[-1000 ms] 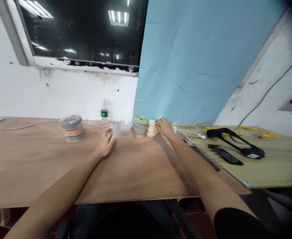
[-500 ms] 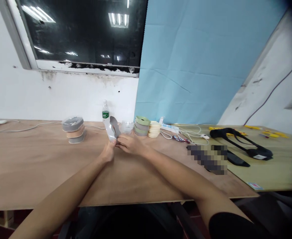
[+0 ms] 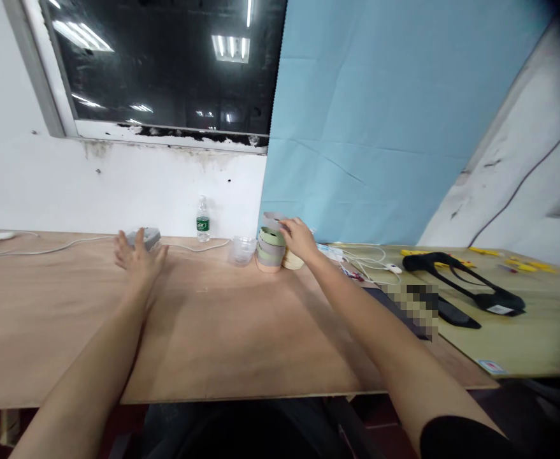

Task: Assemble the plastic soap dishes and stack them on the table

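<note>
My left hand point(image 3: 137, 258) is raised with fingers spread in front of a grey container with a clear top point(image 3: 150, 237). The hand hides most of that container; I cannot tell whether they touch. My right hand point(image 3: 301, 237) pinches a thin grey band point(image 3: 272, 220) by its right side. The band is just above a stack of curved bands point(image 3: 271, 247) in green, grey and peach. A pile of cream-coloured round pieces point(image 3: 292, 259) is partly hidden under my right hand. Clear plastic cups point(image 3: 242, 250) stand just left of the band stack.
A water bottle point(image 3: 202, 220) with a green label stands by the wall. White cables point(image 3: 370, 255) lie at the back right. Farther right are a black strap-like frame point(image 3: 461, 280) and yellow pieces point(image 3: 523, 262). A dark flat object point(image 3: 394, 309), partly pixelated, lies beside my right forearm.
My hands were together at the middle, holding a grey piece. They have parted: the left moved left to the container, the right moved right to the band stack with the grey band.
</note>
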The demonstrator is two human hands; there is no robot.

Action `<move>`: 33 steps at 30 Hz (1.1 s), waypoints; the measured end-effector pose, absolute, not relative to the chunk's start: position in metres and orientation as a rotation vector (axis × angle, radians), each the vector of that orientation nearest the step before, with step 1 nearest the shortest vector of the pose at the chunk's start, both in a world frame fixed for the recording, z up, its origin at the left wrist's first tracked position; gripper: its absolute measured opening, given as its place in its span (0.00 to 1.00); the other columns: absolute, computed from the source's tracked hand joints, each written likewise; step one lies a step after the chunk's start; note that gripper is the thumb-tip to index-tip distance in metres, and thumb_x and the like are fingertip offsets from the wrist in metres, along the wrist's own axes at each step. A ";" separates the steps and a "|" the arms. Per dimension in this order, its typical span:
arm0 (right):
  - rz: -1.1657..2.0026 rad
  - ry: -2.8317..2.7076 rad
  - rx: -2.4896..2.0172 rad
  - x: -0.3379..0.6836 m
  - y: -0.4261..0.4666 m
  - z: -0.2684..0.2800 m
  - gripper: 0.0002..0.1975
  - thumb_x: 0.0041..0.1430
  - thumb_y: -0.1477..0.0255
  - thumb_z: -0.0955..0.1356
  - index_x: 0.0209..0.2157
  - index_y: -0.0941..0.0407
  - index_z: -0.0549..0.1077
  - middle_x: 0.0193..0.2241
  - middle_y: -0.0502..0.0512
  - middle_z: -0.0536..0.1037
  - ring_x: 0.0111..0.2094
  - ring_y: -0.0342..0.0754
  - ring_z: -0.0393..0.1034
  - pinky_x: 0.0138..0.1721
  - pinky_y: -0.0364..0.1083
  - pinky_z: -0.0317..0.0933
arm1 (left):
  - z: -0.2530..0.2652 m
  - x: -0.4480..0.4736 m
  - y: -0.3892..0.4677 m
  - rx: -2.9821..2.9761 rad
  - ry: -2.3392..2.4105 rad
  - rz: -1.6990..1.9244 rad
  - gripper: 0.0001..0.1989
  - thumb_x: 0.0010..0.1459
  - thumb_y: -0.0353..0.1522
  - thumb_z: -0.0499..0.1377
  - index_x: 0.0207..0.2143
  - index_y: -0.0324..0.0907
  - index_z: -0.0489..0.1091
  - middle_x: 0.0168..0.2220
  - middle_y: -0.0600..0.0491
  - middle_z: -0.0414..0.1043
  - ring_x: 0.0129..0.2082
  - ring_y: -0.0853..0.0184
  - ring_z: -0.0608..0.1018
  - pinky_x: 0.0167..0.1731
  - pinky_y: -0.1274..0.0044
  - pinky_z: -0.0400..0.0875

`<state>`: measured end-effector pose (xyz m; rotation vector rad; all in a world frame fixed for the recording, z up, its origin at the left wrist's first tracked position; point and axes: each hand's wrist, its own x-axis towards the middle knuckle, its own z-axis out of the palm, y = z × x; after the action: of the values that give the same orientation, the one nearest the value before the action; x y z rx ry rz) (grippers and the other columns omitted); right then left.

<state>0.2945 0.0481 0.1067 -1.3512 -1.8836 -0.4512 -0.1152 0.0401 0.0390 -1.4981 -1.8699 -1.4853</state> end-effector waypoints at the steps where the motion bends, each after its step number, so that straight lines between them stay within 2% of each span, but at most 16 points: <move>1: -0.450 -1.888 -1.383 0.298 0.050 0.102 0.15 0.62 0.71 0.61 0.48 0.56 0.73 0.41 0.60 0.71 0.42 0.52 0.66 0.45 0.49 0.61 | 0.038 -0.122 0.042 -1.456 -1.896 -1.506 0.40 0.50 0.46 0.62 0.61 0.42 0.53 0.66 0.36 0.35 0.64 0.40 0.44 0.55 0.47 0.44; 4: -0.426 -1.905 -1.433 0.299 0.052 0.091 0.16 0.62 0.71 0.61 0.49 0.56 0.72 0.41 0.60 0.72 0.44 0.52 0.66 0.45 0.49 0.60 | 0.035 -0.135 0.047 -1.460 -1.953 -1.548 0.40 0.48 0.47 0.63 0.59 0.40 0.55 0.65 0.35 0.39 0.62 0.38 0.51 0.55 0.48 0.47; 7: -0.404 -1.906 -1.456 0.296 0.052 0.086 0.17 0.62 0.71 0.61 0.50 0.56 0.71 0.43 0.60 0.72 0.44 0.52 0.66 0.45 0.49 0.60 | 0.033 -0.139 0.049 -1.485 -2.013 -1.593 0.39 0.48 0.45 0.64 0.58 0.41 0.57 0.64 0.35 0.44 0.60 0.41 0.57 0.54 0.50 0.51; 13: -0.387 -1.881 -1.413 0.294 0.050 0.090 0.18 0.62 0.70 0.60 0.51 0.56 0.70 0.47 0.59 0.71 0.46 0.52 0.67 0.46 0.49 0.61 | 0.030 -0.133 0.046 -1.413 -1.932 -1.631 0.31 0.51 0.40 0.63 0.55 0.43 0.58 0.63 0.40 0.49 0.61 0.48 0.58 0.56 0.53 0.53; 18: -0.428 -1.761 -1.315 0.283 0.039 0.088 0.17 0.62 0.69 0.60 0.49 0.57 0.71 0.47 0.60 0.71 0.46 0.53 0.68 0.45 0.50 0.63 | 0.036 -0.120 0.042 -1.486 -1.643 -1.766 0.32 0.54 0.41 0.60 0.57 0.36 0.56 0.62 0.38 0.49 0.62 0.52 0.55 0.59 0.61 0.51; 21: -0.417 -1.786 -1.145 0.262 0.025 0.073 0.17 0.63 0.68 0.59 0.48 0.57 0.70 0.46 0.61 0.72 0.46 0.53 0.67 0.46 0.51 0.63 | 0.038 -0.096 0.036 -1.658 -1.523 -1.904 0.33 0.56 0.42 0.57 0.59 0.35 0.53 0.59 0.40 0.56 0.59 0.56 0.60 0.57 0.66 0.57; 24: -0.290 -1.942 -0.988 0.240 0.006 0.045 0.18 0.62 0.66 0.60 0.51 0.55 0.68 0.46 0.61 0.72 0.48 0.54 0.67 0.48 0.53 0.63 | 0.031 -0.063 0.026 -2.026 -1.439 -1.950 0.29 0.57 0.42 0.55 0.57 0.38 0.56 0.54 0.43 0.63 0.52 0.57 0.68 0.52 0.66 0.63; 28: -0.056 -2.214 -0.831 0.225 -0.010 0.013 0.30 0.57 0.61 0.66 0.59 0.54 0.60 0.55 0.63 0.67 0.51 0.59 0.65 0.48 0.53 0.63 | 0.012 -0.027 0.017 -2.597 -1.298 -1.860 0.25 0.59 0.43 0.52 0.55 0.40 0.60 0.53 0.45 0.67 0.51 0.58 0.71 0.50 0.66 0.65; 30: 0.081 -2.242 -0.868 0.225 -0.011 0.005 0.33 0.57 0.58 0.66 0.61 0.55 0.57 0.56 0.63 0.66 0.46 0.58 0.68 0.46 0.53 0.63 | 0.003 -0.021 0.018 -2.645 -1.381 -1.897 0.26 0.59 0.44 0.52 0.56 0.40 0.60 0.52 0.44 0.68 0.50 0.58 0.72 0.48 0.66 0.67; 33: 0.328 -2.146 -0.961 0.226 -0.006 0.000 0.31 0.61 0.55 0.61 0.62 0.55 0.55 0.53 0.62 0.69 0.39 0.52 0.70 0.43 0.53 0.64 | -0.003 -0.020 0.021 -2.713 -1.461 -1.901 0.30 0.57 0.45 0.55 0.58 0.39 0.58 0.52 0.43 0.68 0.49 0.58 0.72 0.46 0.66 0.69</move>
<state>0.2256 -0.0055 -0.0002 -0.9608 -2.1462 0.3282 -0.0205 0.0214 -0.0034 -2.7131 -1.4606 -1.9007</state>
